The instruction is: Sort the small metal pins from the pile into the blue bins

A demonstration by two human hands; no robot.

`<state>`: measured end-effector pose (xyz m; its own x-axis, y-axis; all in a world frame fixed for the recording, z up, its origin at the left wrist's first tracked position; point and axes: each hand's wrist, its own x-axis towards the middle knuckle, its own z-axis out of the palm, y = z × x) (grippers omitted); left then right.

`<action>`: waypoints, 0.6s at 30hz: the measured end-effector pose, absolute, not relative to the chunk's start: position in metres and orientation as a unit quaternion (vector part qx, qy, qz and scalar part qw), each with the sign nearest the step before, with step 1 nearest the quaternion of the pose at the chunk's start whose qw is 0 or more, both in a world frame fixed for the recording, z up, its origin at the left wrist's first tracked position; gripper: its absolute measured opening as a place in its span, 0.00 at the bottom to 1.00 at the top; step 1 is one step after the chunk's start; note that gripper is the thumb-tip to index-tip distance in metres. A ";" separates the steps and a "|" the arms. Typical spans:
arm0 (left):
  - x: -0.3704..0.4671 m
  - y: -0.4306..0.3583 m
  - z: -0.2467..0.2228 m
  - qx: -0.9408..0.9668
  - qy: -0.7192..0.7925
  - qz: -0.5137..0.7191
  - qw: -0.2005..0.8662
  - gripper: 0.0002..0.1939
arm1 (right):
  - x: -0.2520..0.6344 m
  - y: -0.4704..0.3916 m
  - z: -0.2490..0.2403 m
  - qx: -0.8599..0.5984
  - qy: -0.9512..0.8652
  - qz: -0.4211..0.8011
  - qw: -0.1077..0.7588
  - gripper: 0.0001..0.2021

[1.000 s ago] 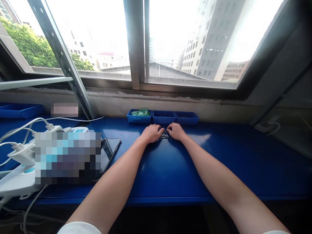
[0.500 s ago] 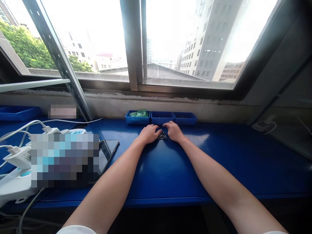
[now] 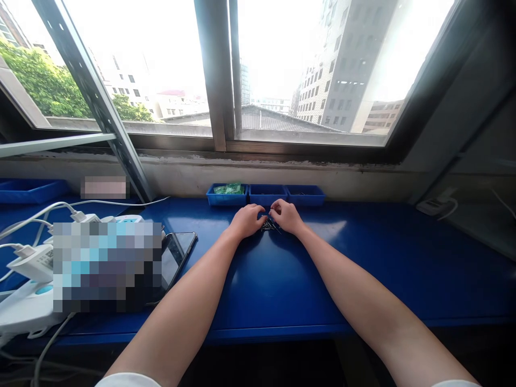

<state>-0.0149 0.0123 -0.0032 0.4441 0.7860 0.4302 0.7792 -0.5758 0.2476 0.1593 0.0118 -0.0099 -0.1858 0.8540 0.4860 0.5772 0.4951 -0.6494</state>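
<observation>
At the centre of the frame, a small pile of thin, dark metallic pieces (image 3: 267, 226) lies on the blue surface (image 3: 278, 285) between my hands. My left hand (image 3: 247, 221) curls beside it, thumb and forefinger slightly apart; my right hand (image 3: 287, 217) pinches narrowly, though I cannot tell what it holds.

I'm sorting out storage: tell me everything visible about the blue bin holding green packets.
The bin is blue, open-topped and rectangular, apparently plastic, with low walls. It sits upright on the blue table near the wall, leftmost of three in a row, beside the middle bin. Shiny green packets lie inside. The left hand is close, apparently not touching.
</observation>
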 end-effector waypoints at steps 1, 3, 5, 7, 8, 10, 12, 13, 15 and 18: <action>-0.015 0.012 -0.002 0.850 0.456 0.263 0.003 0.15 | 0.158 0.011 -0.008 -0.470 -0.747 0.189 0.430 0.06; -0.015 0.010 -0.001 0.849 0.451 0.276 -0.001 0.14 | 0.157 0.009 -0.005 -0.457 -0.740 0.232 0.436 0.10; -0.015 0.010 0.000 0.849 0.442 0.288 -0.001 0.13 | 0.157 0.009 -0.003 -0.450 -0.730 0.251 0.449 0.13; -0.014 0.009 0.001 0.852 0.432 0.296 0.007 0.13 | 0.158 0.010 -0.003 -0.454 -0.719 0.251 0.463 0.14; -0.013 0.008 0.001 0.853 0.428 0.298 0.014 0.13 | 0.159 0.011 -0.003 -0.458 -0.716 0.250 0.464 0.15; -0.012 0.007 0.002 0.856 0.423 0.297 0.027 0.14 | 0.159 0.013 -0.004 -0.463 -0.719 0.247 0.456 0.16; -0.011 0.007 0.003 0.857 0.423 0.293 0.029 0.14 | 0.159 0.013 -0.004 -0.465 -0.725 0.242 0.447 0.16; -0.011 0.006 0.003 0.856 0.427 0.292 0.025 0.13 | 0.158 0.013 -0.005 -0.465 -0.726 0.240 0.446 0.16; -0.011 0.007 0.004 0.850 0.438 0.291 0.012 0.13 | 0.157 0.013 -0.006 -0.455 -0.724 0.243 0.458 0.13; -0.013 0.008 0.005 0.843 0.453 0.291 -0.006 0.12 | 0.156 0.009 -0.004 -0.422 -0.726 0.248 0.483 0.11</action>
<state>-0.0126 0.0081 0.0046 0.4198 0.7602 0.4958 0.7667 -0.5894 0.2546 0.1562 0.0093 -0.0045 -0.1773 0.8519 0.4928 0.3730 0.5215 -0.7674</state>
